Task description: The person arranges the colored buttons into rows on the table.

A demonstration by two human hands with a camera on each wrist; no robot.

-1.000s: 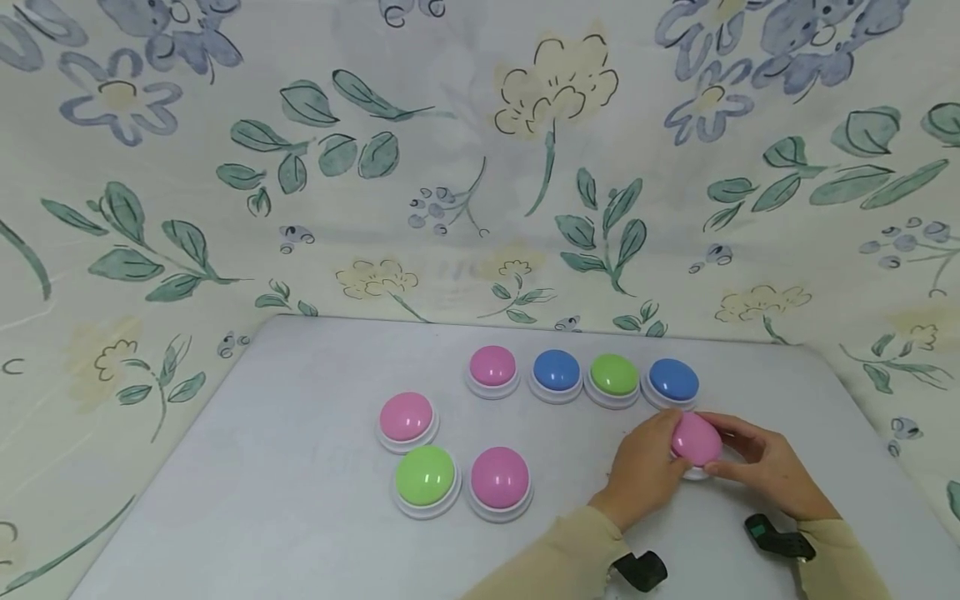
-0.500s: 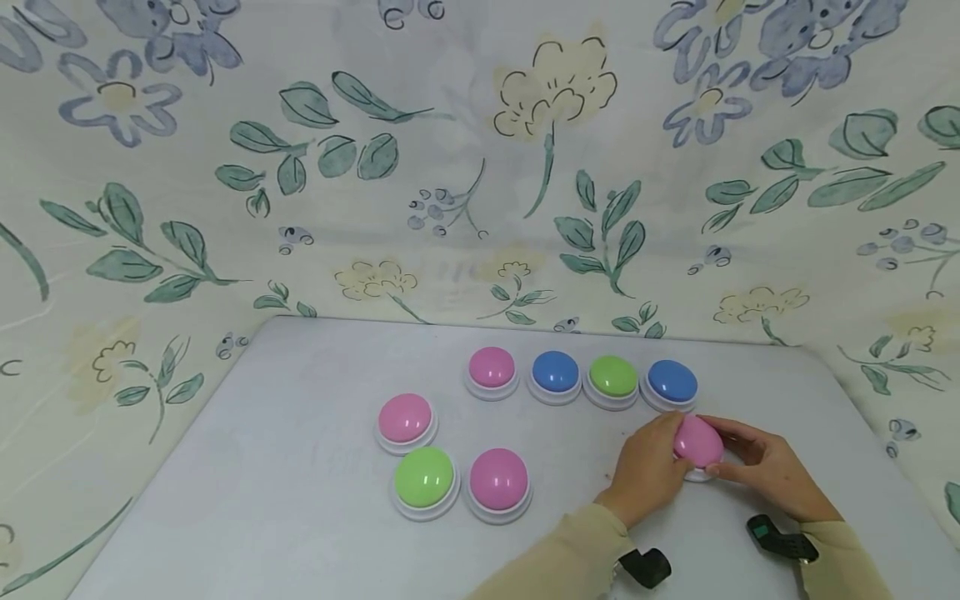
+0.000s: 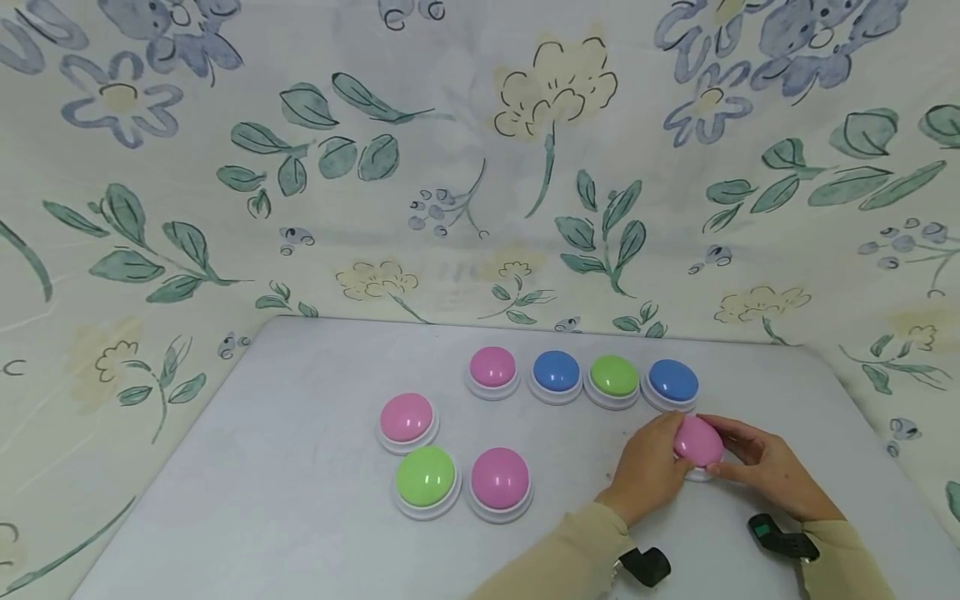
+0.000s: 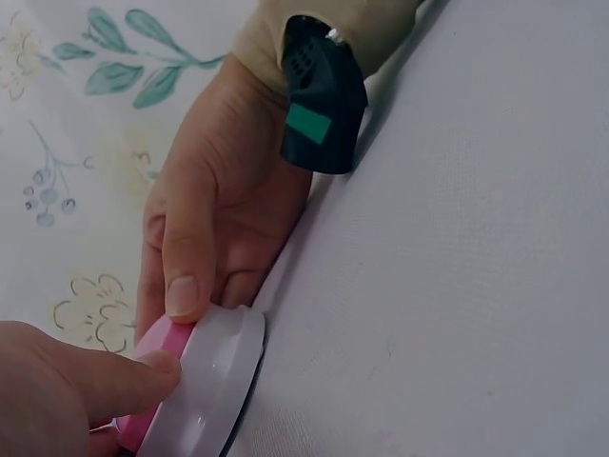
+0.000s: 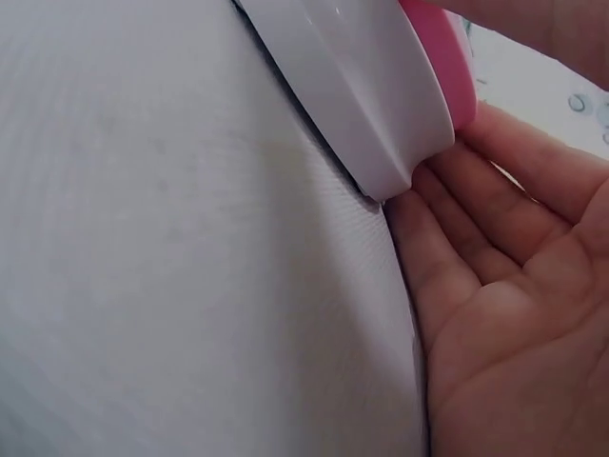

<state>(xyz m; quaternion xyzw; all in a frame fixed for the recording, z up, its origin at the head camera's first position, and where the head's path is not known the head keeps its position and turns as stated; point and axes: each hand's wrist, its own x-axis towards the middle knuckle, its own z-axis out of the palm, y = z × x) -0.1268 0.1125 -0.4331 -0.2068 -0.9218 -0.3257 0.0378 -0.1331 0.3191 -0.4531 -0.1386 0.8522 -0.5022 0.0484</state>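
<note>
A pink domed push button (image 3: 699,442) on a round white base sits on the white table at the right. My left hand (image 3: 647,467) grips it from the left side, thumb at the near edge of the dome. From the other side my right hand (image 3: 780,471) holds the same button between thumb and fingers. In the left wrist view both thumbs lie on the pink cap, just above the white base (image 4: 211,381). The right wrist view has the right fingers (image 5: 495,205) curled against the base's side, close to the tabletop.
Behind the hands, a row holds a blue button (image 3: 673,380), a green one (image 3: 614,376), another blue one (image 3: 557,371) and a pink one (image 3: 492,367). To the left stand a pink button (image 3: 406,417), a green one (image 3: 425,476) and a pink one (image 3: 499,477). Floral cloth (image 3: 450,242) surrounds the table.
</note>
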